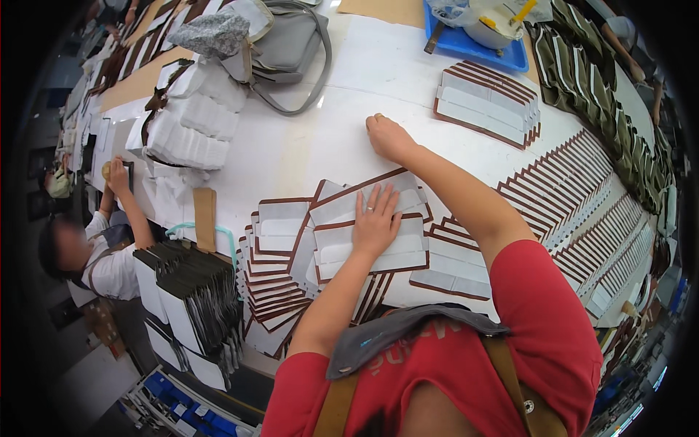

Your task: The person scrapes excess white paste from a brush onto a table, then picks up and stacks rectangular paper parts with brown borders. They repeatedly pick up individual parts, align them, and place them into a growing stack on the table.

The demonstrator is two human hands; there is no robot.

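Panels with brown edges are held down beneath the left hand, its fingers spread. Beyond it, the right hand is curled; whether anything is pinched cannot be told. Steadying is judged the current step; next, even pressure seems called for.

Pale grey-white panel, roughly rectangular, brown edging, flat, on top of the overlapping heap, mid-table, near side. Second panel, same colours, sits partly under it, sticking out on the far side, askew, far edge slanting up to the right. Both lie over more brown-edged panels, fanned out left.
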